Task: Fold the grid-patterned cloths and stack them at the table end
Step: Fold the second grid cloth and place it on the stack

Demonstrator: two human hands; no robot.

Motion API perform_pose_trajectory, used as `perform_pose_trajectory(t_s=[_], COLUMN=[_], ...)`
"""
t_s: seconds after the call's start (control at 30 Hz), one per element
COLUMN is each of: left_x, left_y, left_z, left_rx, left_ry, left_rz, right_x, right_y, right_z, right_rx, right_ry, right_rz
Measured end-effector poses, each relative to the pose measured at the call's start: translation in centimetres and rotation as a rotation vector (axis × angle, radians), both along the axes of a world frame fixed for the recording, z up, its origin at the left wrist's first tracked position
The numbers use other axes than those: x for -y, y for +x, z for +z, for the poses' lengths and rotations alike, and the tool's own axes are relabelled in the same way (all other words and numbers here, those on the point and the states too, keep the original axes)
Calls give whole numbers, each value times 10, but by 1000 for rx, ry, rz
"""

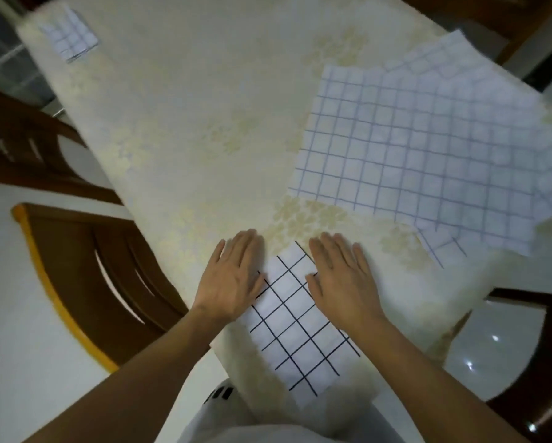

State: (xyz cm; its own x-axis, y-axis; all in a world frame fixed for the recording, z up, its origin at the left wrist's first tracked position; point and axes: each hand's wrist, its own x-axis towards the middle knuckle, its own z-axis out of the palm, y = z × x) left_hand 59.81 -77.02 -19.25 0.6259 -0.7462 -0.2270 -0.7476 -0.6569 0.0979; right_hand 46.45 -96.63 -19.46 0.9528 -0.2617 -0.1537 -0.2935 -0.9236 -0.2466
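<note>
Far off at the top left corner of the table [178,100] sits a small stack of folded cloths [71,35], so that looks like the place to put the next one. The left hand [233,282] lies flat, fingers spread wide, pressing the left edge of the black-grid cloth [297,327] near the table's close edge; it grips nothing. This cloth looks already folded into a long strip. The right hand [341,279] lies flat too, fingers open, pressing the right side. To do this well, both hands should push outward and smooth the cloth until the edges line up, then fold it again. On the right, the blue-grid cloths [428,148] lie open, waiting to be folded.
</note>
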Motion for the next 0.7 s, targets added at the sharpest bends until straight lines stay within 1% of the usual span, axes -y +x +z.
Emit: perform_pose_trajectory(t_s=[0.13,0.3,0.5,0.7], left_x=[-6,-2,-1,2], left_y=[-29,-52,-64,-69], left_z=[5,8,3,-5], left_rx=[29,36,5,6], left_ry=[-36,-104,-189,-202], left_rz=[149,287,434,459], right_x=[13,17,-1,-8], right_y=[26,60,96,114], right_z=[0,7,19,23], right_rx=[55,27,-88,-213], right_ry=[-19,-20,-30,-49], right_rz=[258,448,713,824])
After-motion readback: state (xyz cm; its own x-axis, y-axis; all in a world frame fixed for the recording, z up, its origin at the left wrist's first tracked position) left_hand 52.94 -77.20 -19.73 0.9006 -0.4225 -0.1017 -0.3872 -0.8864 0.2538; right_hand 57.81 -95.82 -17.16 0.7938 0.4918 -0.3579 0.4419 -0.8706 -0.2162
